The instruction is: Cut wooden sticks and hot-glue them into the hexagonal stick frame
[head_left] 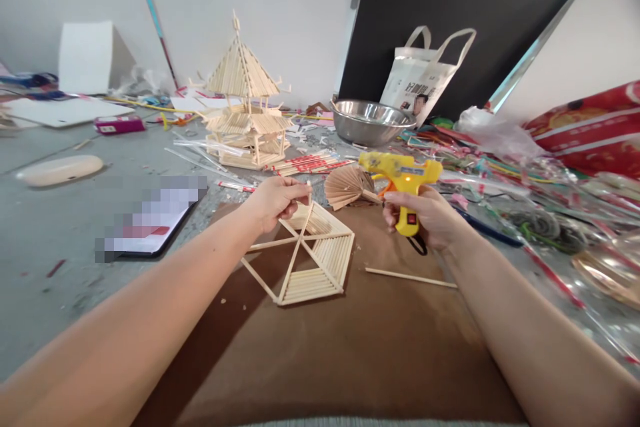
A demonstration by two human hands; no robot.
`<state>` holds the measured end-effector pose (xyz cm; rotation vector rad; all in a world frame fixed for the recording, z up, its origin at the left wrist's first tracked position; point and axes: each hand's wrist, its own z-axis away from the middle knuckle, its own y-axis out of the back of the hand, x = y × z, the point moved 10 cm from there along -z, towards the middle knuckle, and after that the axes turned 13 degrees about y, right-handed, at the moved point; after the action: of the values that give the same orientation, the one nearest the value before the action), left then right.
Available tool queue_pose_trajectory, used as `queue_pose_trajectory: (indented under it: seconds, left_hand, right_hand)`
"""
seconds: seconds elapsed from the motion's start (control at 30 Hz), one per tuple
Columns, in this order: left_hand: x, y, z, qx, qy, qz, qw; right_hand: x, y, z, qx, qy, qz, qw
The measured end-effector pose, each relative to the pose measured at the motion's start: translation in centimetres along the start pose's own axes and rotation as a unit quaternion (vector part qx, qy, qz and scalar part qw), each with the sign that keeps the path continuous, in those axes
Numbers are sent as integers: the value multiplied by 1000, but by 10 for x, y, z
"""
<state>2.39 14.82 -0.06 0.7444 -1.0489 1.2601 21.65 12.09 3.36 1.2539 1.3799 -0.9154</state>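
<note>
Hands apart, both occupied. Left hand above the far left part of a hexagonal frame of pale wooden sticks, thumb and fingers pinched on a thin pale stick, only a short length of it showing. Right hand wrapped round the handle of a yellow glue gun with a red switch, nozzle pointing left, toward the other hand but well apart from it. Frame lies on a brown sheet, spokes meeting at a hub; near, right and far panels carry rows of sticks, while gaps show at left. A loose pale stick lies to the right of the frame, near the right forearm. Beyond the frame, a pleated brown paper fan, red-and-white sticks, and a pale tiered stick pagoda standing upright. Shiny steel bowl farther back; black-screen-edged phone on the grey surface, left.
</note>
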Motion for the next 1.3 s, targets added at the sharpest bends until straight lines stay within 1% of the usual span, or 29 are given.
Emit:
queue_pose_trajectory:
  seconds: [0.17,0.27,0.4,0.53,0.7,0.9,1.13,1.3]
  left_hand:
    - [-2,4,-1,11,-7,83,997]
    - [-3,3,-3,-2,-11,116,993]
    - [-7,1,-5,-20,8,146,989]
    - [-9,1,-4,-24,18,158,987]
    - [-9,1,-3,-27,19,172,985]
    - [-8,-2,0,-32,33,180,983]
    - [-7,-5,3,-33,35,174,984]
    - [-7,-7,3,-45,30,169,984]
  right_hand:
    - [-5,-16,4,-37,19,35,999]
    - [-7,-21,6,-43,26,45,998]
    - [-11,-24,8,-32,39,64,997]
    - [-12,-24,10,-14,48,94,994]
    - [-10,-31,13,-38,61,136,988]
    - [-15,-37,14,-54,108,157,980]
    - [-18,-39,13,-59,116,172,976]
    - [-13,-38,14,-62,108,174,977]
